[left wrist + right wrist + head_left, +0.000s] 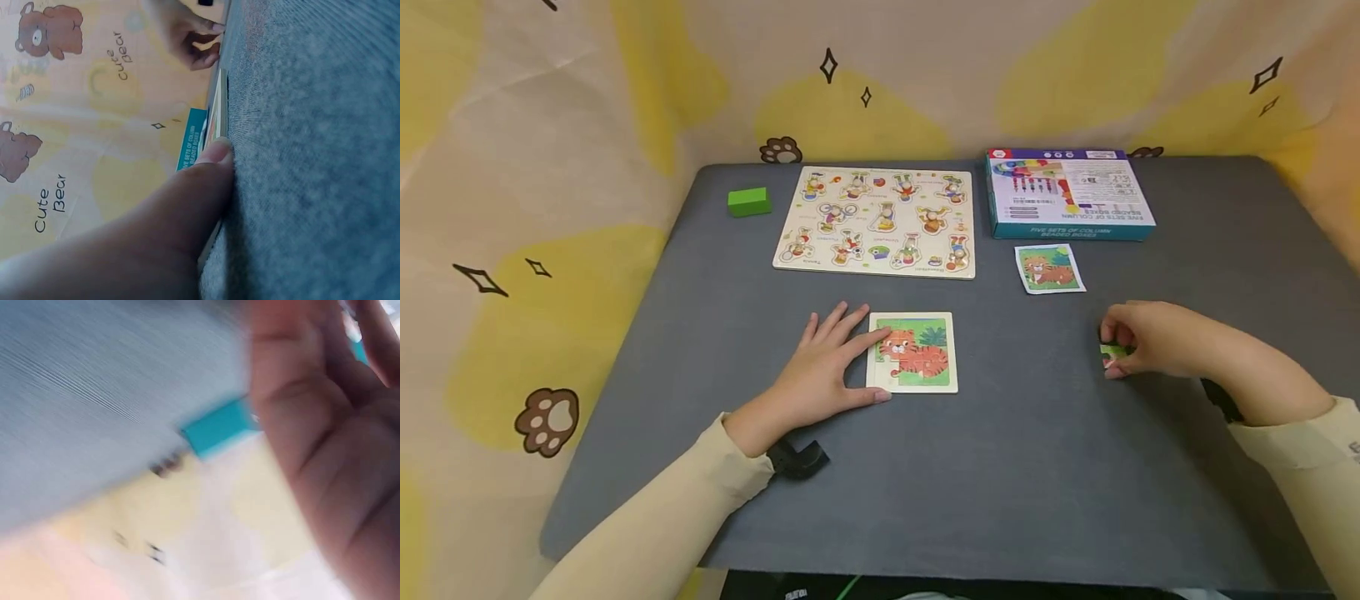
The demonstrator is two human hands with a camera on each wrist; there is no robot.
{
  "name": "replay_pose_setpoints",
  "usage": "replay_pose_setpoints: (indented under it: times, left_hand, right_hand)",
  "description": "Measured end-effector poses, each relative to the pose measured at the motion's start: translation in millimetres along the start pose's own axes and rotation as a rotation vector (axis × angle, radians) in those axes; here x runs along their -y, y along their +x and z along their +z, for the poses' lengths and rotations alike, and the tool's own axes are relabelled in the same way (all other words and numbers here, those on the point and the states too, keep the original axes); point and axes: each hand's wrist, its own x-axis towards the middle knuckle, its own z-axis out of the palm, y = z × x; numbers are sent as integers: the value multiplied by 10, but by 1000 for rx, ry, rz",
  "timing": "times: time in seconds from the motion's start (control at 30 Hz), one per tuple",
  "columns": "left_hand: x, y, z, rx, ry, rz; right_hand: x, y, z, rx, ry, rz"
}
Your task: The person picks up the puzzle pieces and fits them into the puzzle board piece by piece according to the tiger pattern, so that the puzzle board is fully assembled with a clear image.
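On the table lies a small square puzzle board (955, 354) with a light frame and an orange tiger picture; its lower left area looks plain. My left hand (823, 367) rests at the board's left side with fingers spread. Its index finger lies over the upper left of the picture and its thumb touches the lower edge. In the left wrist view the thumb (203, 175) bears against the board's rim. Off to the right, my right hand (1157, 337) pinches a green and pink puzzle piece (1111, 352) between thumb and fingers. The blurred right wrist view hides that piece.
A tiger picture card (1051, 268) lies in front of a teal-sided box (1071, 196) at the back right. Behind the small board is a larger animal puzzle board (876, 221), with a green block (749, 202) to its left. Patterned cloth surrounds the grey table (1000, 492).
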Motion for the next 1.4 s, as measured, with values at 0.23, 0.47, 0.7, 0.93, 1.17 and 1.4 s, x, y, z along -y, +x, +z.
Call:
replay_pose_setpoints:
  times: [0.23,0.47,0.7,0.93,1.17,1.4]
  left_hand:
    - [13,-2,-9,3,5,-1]
    - [8,12,-13,-4,-1,13]
    - [8,0,-41,4,-1,3]
    - [-4,4,-48,13,-7,7]
    - [-10,4,-60,18,1,10]
    - [4,4,-48,15,-4,15]
  right_hand:
    - [-11,-44,139,-47,181,-69]
    - [897,144,37,-135,207,-260]
    - [1587,618,100,-120,155,-491]
    - [1831,922,241,23,109,-605]
    - [1959,1029,302,-50,207,-453]
    - [1988,1085,361,-77,175,-417]
